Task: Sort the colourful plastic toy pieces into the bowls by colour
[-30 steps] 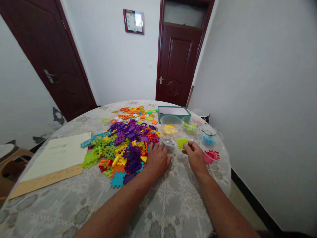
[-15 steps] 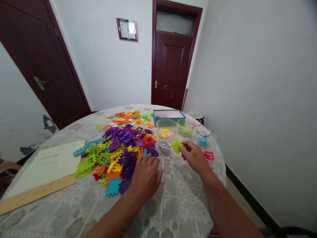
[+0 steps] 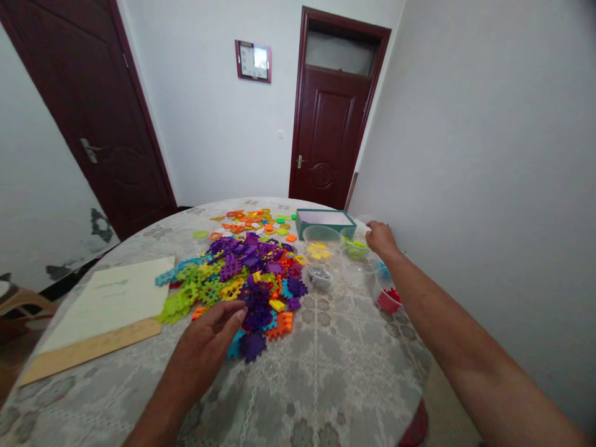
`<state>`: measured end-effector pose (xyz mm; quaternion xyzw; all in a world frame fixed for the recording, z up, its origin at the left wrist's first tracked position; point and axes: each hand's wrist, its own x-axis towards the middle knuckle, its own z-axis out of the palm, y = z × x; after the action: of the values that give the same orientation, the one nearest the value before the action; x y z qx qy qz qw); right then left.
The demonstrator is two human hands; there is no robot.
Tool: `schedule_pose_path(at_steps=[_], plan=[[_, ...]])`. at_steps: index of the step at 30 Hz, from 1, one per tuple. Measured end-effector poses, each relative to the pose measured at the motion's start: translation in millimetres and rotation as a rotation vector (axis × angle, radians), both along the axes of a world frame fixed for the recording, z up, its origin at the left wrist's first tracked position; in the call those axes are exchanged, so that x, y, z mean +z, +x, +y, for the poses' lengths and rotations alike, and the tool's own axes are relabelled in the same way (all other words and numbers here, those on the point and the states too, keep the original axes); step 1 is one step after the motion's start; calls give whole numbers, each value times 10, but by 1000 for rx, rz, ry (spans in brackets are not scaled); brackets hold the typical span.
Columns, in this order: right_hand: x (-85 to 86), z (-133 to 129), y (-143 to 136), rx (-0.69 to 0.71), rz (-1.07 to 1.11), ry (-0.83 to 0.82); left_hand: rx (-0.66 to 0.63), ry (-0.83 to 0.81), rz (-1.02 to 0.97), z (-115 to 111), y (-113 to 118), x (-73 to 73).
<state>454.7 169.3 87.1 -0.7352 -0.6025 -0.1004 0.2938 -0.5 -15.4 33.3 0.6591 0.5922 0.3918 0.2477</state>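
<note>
My left hand [image 3: 212, 332] is over the near edge of a pile of coloured toothed plastic pieces [image 3: 254, 257], its fingers together beside a dark purple piece [image 3: 256, 305]; what it holds, if anything, is hidden. My right hand [image 3: 382, 238] reaches to the far right, above the clear containers, with fingers curled; their contents cannot be made out. Near it stand a container with green pieces [image 3: 355, 248] and one with blue pieces [image 3: 383, 269], partly behind my forearm. Closer to me is a container of red pieces [image 3: 389, 300].
A tub with yellow pieces [image 3: 319, 251] and a small bowl of grey bits [image 3: 320, 275] stand right of the pile. Behind them is a green-edged box [image 3: 326, 222]. Paper [image 3: 107, 298] and a wooden ruler [image 3: 93, 351] lie at left. Orange pieces [image 3: 246, 217] are spread farther back.
My left hand has moved left over the pile, uncovering orange and yellow pieces. My right hand has moved away and right; the green piece it held no longer shows. The view has shifted slightly.
</note>
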Motion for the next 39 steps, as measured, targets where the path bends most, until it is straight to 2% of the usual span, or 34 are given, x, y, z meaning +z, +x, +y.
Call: schedule_pose_path(at_steps=[2, 4, 7, 9, 12, 16, 20, 24, 27, 32, 35, 39], plan=[[-51, -87, -98, 5, 1, 34, 31, -28, -113, -25, -41, -75], [-132, -238, -302, 78, 64, 95, 46, -59, -240, -56, -47, -148], [-267, -542, -784, 359, 341, 102, 83, -75, -405, -78, -26, -214], [-349, -754, -1158, 589, 481, -38, 114, -53, -468, -67, -19, -235], [-494, -1007, -1656, 813, 466, -192, 186, -7, -465, -44, -37, -270], [-800, -1162, -2009, 851, 301, -153, 210, 17, -381, -50, -73, -339], [-1109, -1211, -2079, 889, 101, -188, 187, 52, -302, -52, -84, -411], [-1233, -1216, -2127, 844, 26, -214, 197, 62, -239, -15, -73, -460], [-1191, -1213, -2139, 838, 14, -234, 192, 51, -222, 6, -61, -476], [-1045, -1221, -2002, 954, 133, -355, 166, 35, -188, 1, -46, -495], [-998, -1200, -1921, 940, 312, -409, 139, 19, -161, -8, -38, -508], [-955, -1183, -1922, 893, 664, -536, 76, -19, -204, -15, -21, -513]])
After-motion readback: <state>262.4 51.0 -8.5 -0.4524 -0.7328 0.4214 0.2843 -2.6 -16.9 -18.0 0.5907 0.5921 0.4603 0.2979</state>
